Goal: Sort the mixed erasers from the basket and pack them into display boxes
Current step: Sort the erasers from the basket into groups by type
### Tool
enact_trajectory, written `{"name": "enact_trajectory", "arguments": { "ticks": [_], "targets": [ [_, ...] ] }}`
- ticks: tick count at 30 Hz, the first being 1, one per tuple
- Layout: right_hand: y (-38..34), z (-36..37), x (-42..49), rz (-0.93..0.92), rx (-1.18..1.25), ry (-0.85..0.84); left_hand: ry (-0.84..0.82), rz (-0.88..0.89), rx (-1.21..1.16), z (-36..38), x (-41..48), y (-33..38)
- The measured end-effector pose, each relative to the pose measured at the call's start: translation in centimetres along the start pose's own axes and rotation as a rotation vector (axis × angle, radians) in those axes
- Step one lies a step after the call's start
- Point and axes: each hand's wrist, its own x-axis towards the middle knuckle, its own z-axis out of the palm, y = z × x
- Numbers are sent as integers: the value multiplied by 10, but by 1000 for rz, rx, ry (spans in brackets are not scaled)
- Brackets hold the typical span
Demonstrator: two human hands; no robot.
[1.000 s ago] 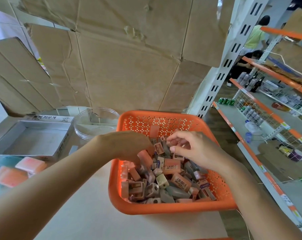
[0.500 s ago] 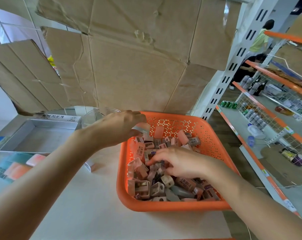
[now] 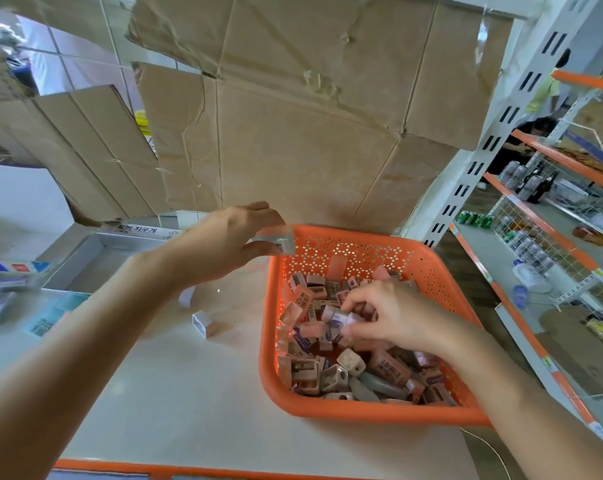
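Sorting step. Open display box on the worktop; left hand, fingers clamped on a pink eraser at the basket rim; right hand pinching a purple-labelled eraser (inside the basket). Next: carry each to its box.

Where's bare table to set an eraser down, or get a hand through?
Widest bare table lies left of the orange basket, toward the near edge, in front of the white sleeve. The silver display box floor also shows bare. Crowded: the basket itself, heaped with erasers, right hand pinching one; packs at far left.
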Motion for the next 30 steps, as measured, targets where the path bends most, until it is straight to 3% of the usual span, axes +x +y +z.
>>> {"name": "enact_trajectory", "arguments": {
  "ticks": [16,23,30],
  "targets": [
    [-75,-6,17,90,387,558,-15,-101,-31,-56,-82,-71],
    [-135,12,25,121,465,621,-68,-63,-62,-75,-120,-100],
    [-178,36,30,147,521,623,-301,-34,-87,-76,-152,-121]
  ]
}}
